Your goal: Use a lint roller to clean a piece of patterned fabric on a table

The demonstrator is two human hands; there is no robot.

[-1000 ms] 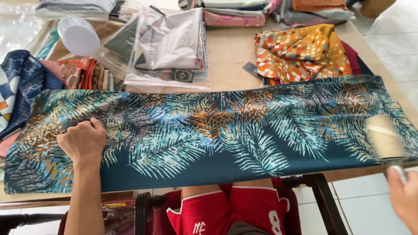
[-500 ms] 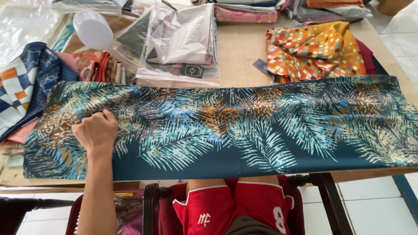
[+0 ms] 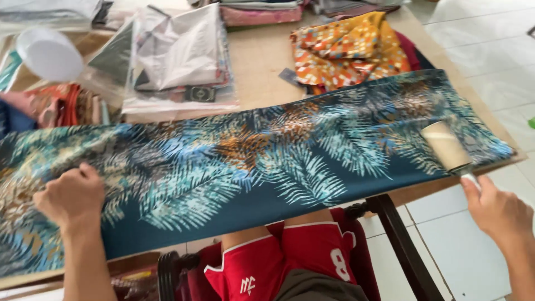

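A long teal palm-leaf scarf (image 3: 267, 161) lies flat across the desk (image 3: 262, 53), its left end cut off by the frame. Clear plastic bags (image 3: 178, 56) behind hold folded fabric, blurred. The left hand (image 3: 71, 198), fingers curled, presses the scarf. The right hand (image 3: 497, 210) grips a lint roller (image 3: 447, 147) resting on the scarf's right end, handle mostly hidden.
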